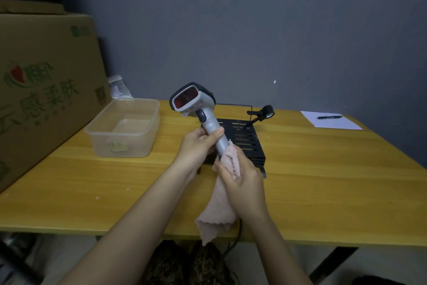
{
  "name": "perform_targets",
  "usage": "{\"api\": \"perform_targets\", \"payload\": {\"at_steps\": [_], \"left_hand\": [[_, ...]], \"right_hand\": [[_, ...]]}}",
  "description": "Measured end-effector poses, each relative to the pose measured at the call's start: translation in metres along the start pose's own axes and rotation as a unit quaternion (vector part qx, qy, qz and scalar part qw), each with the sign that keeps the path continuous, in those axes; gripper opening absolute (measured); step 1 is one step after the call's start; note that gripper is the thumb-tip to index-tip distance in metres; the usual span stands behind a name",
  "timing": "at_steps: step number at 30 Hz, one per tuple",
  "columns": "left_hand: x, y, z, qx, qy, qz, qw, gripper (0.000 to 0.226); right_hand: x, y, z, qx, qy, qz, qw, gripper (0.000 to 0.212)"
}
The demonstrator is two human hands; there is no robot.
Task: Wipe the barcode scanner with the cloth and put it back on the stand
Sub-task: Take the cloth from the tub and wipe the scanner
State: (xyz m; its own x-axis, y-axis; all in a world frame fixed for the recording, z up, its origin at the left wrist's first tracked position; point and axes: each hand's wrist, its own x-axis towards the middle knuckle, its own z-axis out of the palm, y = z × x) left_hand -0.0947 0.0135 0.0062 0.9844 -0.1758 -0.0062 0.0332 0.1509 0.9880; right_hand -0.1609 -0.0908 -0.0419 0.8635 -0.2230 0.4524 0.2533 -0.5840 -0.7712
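A white and grey barcode scanner [194,104] with a red window is held up over the wooden table, head at the top, window facing me. My left hand [198,146] grips the middle of its handle. My right hand [242,178] holds a pale pink cloth [219,210] wrapped around the handle's lower end; the rest of the cloth hangs down past the table's front edge. Behind the hands stands the black stand [249,141], a slotted base with a bent arm and ring holder [266,110] that is empty.
A clear plastic tub [124,127] sits on the table to the left. Large cardboard boxes [41,90] fill the left side. A sheet of paper [332,120] with a pen [329,117] lies at the far right. A grey wall is behind.
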Motion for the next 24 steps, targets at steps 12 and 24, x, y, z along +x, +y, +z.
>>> {"api": "perform_targets", "payload": {"at_steps": [12, 24], "left_hand": [[0.008, 0.003, -0.007, 0.007, -0.028, 0.023, 0.999, 0.034], [0.009, -0.007, 0.007, 0.106, 0.066, 0.059, 0.990, 0.042]], "right_hand": [[0.002, 0.009, -0.030, -0.022, 0.054, 0.035, 0.998, 0.018], [0.004, -0.012, 0.008, -0.049, 0.001, 0.022, 0.999, 0.045]]}}
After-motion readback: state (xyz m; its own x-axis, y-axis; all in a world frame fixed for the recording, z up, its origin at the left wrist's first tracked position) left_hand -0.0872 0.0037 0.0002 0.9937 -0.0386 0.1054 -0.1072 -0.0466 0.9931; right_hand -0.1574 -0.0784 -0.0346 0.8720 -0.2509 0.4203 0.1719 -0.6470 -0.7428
